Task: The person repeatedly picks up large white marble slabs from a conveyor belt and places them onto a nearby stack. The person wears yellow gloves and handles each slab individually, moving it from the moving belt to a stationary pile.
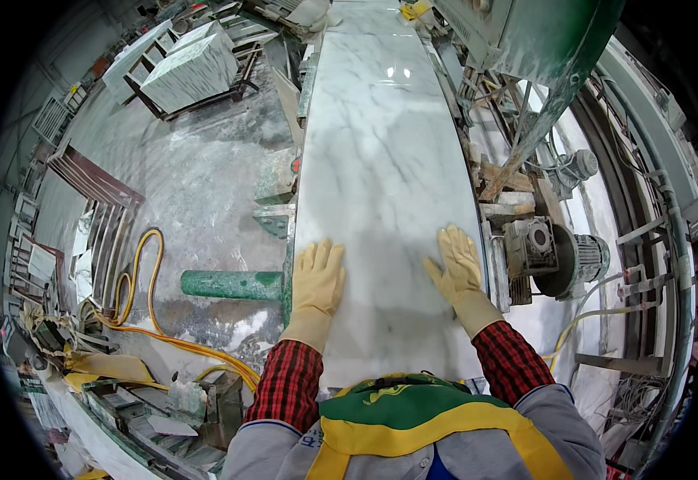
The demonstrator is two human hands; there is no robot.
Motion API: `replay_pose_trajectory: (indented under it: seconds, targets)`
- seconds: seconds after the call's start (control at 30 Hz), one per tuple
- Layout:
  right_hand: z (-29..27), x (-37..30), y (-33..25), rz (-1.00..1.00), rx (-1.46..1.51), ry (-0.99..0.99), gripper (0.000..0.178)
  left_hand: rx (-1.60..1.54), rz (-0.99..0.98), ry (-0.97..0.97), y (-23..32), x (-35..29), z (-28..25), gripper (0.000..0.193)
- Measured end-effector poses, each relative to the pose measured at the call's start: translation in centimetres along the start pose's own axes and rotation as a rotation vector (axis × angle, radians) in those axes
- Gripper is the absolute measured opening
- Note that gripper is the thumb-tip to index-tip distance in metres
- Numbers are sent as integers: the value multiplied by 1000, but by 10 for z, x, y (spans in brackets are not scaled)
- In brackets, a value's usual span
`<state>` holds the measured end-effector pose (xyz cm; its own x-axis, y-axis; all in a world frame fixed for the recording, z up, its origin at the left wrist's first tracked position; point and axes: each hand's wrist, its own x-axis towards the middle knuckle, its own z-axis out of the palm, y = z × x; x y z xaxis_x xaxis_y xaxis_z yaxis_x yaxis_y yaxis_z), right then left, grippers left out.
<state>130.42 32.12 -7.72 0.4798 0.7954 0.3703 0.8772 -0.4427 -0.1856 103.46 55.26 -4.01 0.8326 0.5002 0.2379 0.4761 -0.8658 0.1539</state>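
Nearest is your green apron (401, 424) with yellow printing (374, 394); blue lettering (312, 439) shows on your grey jacket (269, 458). The grey-veined white slab (389, 180) stretches ahead of you. Your gloved left hand (318, 278) and right hand (458, 270) lie flat near its opposite edges, fingers (454, 243) extended, gripping nothing. A green cylinder (233, 285) juts left; a motor (591, 257) sits right.

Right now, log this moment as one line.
left hand: gloved, flat on veined white slab, left edge | right hand: gloved, flat on slab, right edge | grasped: nothing | alongside: green cylinder left, motor right
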Motion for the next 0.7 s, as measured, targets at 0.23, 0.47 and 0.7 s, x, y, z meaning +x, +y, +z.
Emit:
replay_pose_trajectory:
  seconds: [0.23, 0.47, 0.7]
  targets:
    - [-2, 6, -1, 0, 48, -6, 75, 9, 0, -14, -2, 5, 2, 52]
    - [-6, 13, -1, 29, 53, -34, 75, 26, 16, -10, -6, 10, 9, 53]
    - [-8, 20, -2, 6, 66, -34, 72, 32, 24, -24, -8, 15, 7, 54]
